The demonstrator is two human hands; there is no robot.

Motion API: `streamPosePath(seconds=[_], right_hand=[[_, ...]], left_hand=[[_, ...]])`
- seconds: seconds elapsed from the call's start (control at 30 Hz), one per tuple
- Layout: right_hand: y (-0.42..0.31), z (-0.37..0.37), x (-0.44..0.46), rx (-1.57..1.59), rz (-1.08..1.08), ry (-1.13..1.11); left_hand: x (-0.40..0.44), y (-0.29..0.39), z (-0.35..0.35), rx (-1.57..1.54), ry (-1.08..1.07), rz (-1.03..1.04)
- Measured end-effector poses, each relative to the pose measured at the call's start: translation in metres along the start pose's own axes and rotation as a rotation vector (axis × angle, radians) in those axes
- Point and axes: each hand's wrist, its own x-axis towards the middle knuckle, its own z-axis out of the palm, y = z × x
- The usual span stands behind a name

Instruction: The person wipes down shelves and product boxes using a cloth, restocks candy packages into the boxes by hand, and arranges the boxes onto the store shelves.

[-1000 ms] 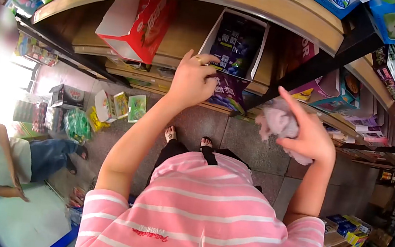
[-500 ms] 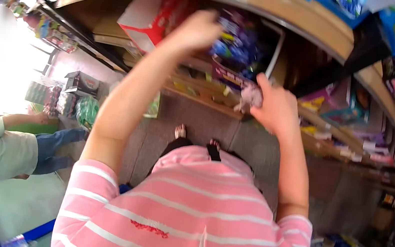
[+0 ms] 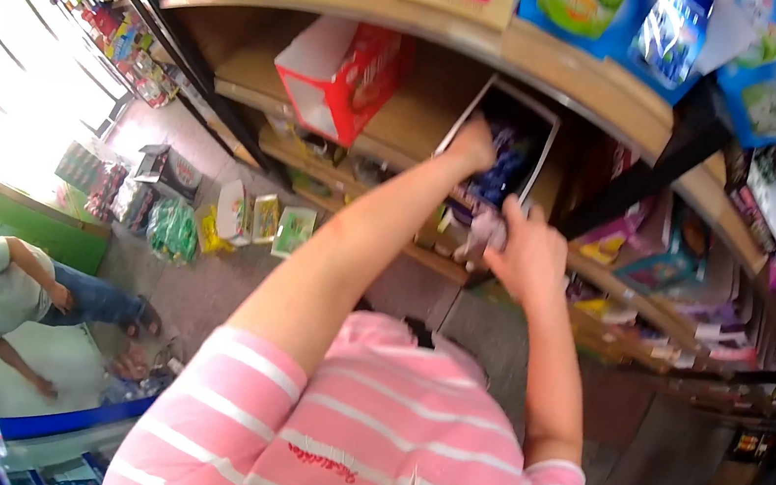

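One cloth pinched in half-curled right hand. Reaching into box alongside with left hand; cannot tell its grip.

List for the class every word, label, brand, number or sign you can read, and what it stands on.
None can be read with certainty.
Red lettering on the pink striped shirt: too blurred.
Print on the red carton: too blurred.
Print on the blue pouch: too blurred.
Print on the dark packets in the open box: too small and blurred.
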Motion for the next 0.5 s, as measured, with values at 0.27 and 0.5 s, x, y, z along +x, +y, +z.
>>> streamPosePath(seconds=[0.27, 0.5], right_hand=[[0.001, 0.0, 0.002, 0.015, 0.013, -0.055], [0.016, -0.031, -0.007, 0.185, -0.05, -0.045]], left_hand=[[-0.05, 0.028, -0.054, -0.043, 0.437, 0.521], [-0.1, -0.024, -0.092, 0.265, 0.008, 0.7]])
